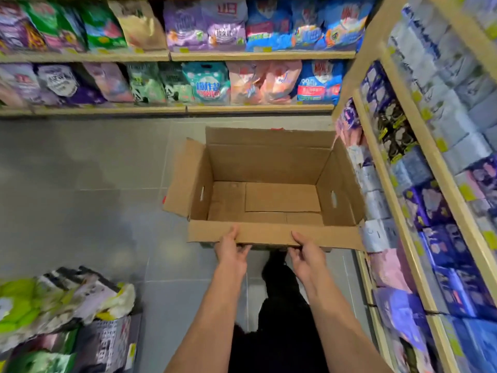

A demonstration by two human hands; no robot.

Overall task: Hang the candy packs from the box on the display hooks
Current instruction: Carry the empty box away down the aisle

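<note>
Item: cardboard box [269,184], open and showing no candy packs, on the floor straight ahead of us, long axis left to right; our left hand [231,251] and right hand [306,254] each pinch its near flap [271,235], equally close.

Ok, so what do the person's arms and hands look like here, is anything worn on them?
Both forearms are bare up to the bottom edge of the picture, with no sleeves in view. The left hand and right hand wear no gloves, and no watch, ring or bracelet shows. Below them are dark trousers.
</note>
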